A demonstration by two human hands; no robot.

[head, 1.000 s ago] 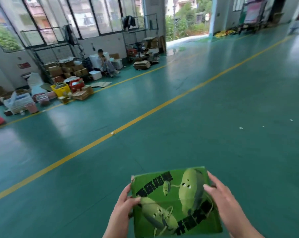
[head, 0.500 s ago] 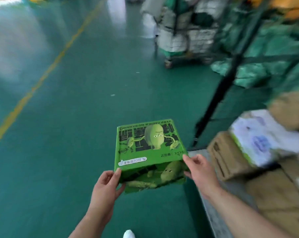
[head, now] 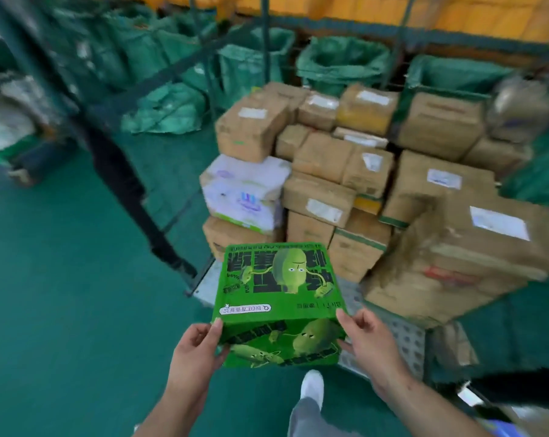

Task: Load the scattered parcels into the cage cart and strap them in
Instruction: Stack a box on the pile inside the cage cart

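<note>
Green parcel (head: 276, 298) gripped at both near corners, left hand (head: 197, 348), right hand (head: 369, 340), fingers curled round edges.

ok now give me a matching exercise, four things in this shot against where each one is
Things:
1 green cartoon box
2 white parcel
3 white shoe
4 green sacks

Places:
a behind the brown cartons
b gripped by left hand and right hand
c atop a carton, left edge of the pile
d lowest in view, below the box

Pairs: 1-b, 2-c, 3-d, 4-a
</note>
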